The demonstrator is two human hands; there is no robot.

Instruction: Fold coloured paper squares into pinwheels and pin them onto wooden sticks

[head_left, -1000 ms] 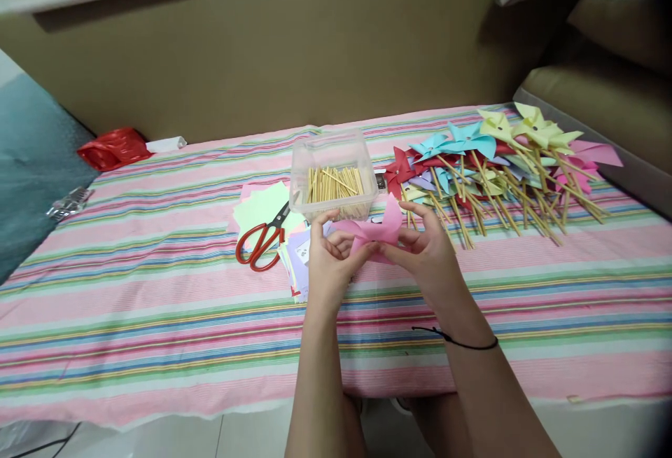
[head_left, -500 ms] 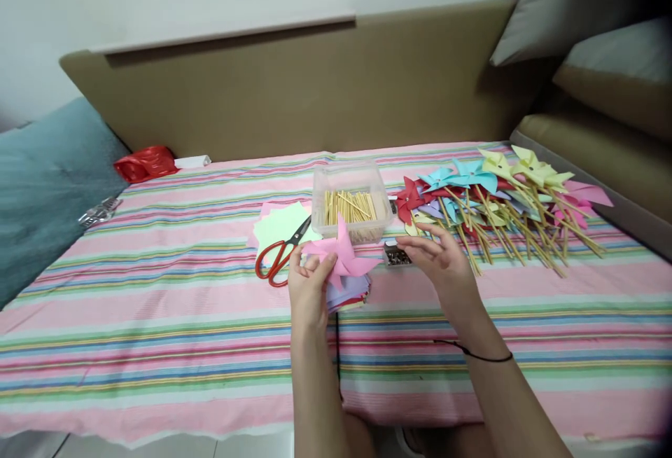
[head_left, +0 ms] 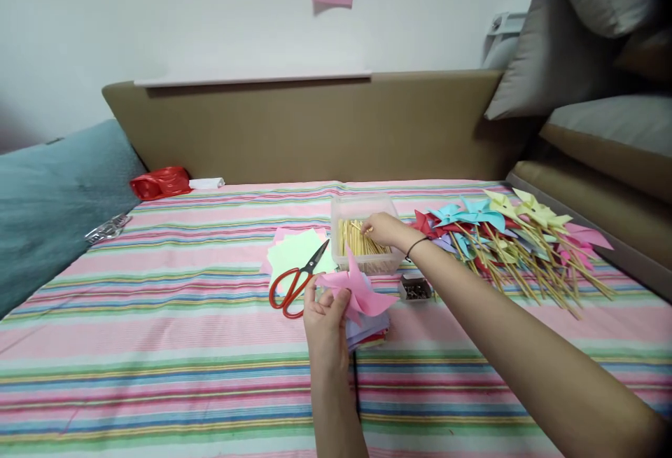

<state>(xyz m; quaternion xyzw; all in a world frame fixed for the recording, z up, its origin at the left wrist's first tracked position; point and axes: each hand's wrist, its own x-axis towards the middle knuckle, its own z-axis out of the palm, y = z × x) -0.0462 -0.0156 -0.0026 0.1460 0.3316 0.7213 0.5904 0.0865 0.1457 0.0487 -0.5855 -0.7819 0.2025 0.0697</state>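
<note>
The left hand pinches a pink pinwheel between thumb and fingers, over a paper stack in front of the tub. The right hand is at the tub, fingers curled down at the sticks (whether they grip one, the view cannot tell). Scissors lie left of the tub.

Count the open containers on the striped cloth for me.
2: a clear plastic box of sticks, partly covered by the right hand, and a small box of dark bits, nearer the camera and farther right. More may be hidden.
</note>
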